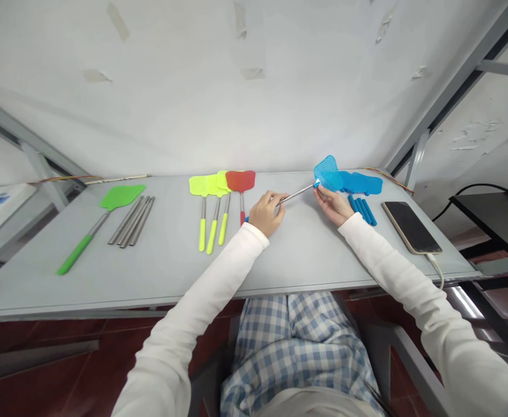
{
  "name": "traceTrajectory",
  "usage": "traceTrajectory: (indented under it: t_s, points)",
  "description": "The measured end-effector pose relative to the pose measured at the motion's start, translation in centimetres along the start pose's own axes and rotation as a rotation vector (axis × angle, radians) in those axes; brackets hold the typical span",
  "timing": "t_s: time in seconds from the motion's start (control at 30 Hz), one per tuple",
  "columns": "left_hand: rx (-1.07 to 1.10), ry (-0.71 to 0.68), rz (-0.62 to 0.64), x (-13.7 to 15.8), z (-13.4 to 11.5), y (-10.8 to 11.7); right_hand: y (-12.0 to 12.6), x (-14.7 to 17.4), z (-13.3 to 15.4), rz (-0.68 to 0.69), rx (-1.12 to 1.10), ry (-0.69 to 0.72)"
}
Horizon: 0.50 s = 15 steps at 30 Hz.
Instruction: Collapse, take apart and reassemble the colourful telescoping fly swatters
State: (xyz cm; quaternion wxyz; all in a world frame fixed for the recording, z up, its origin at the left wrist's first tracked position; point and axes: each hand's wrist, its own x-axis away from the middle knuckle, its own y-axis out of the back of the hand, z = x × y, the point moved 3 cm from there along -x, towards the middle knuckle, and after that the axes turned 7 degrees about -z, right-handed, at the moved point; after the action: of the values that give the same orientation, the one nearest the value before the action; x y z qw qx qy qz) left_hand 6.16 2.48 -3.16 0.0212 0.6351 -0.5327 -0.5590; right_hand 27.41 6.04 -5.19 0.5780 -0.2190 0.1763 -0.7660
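Observation:
A blue fly swatter (297, 193) spans both hands above the table, its metal rod slanting up to the right. My left hand (266, 213) is closed around the rod's lower end, where a bit of blue handle peeks out on the left. At the neck, where rod meets mesh head, my right hand (334, 204) pinches the blue piece. Loose blue swatter heads (362, 183) lie just beyond my right hand, and several blue handle grips (362, 209) rest beside it. A red fly swatter (241, 182) lies by my left hand, partly hidden by it.
Three yellow fly swatters (212, 223) lie left of the red one. Farther left are several metal tubes (132, 221) and a green fly swatter (119, 197). A phone (412, 227) with a charging cable sits at the right. A wall and metal frame bound the grey table (167, 278).

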Motion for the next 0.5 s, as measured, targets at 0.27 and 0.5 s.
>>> traceTrajectory:
  t_s: [0.27,0.5]
  points:
    - [0.003,0.012,0.046,0.18,-0.03,-0.32,-0.28,0.41,-0.03,0.014,-0.060,-0.012]
    - [0.026,0.041,0.065,0.23,0.25,-0.64,-0.56,0.73,0.04,0.022,-0.004,0.025]
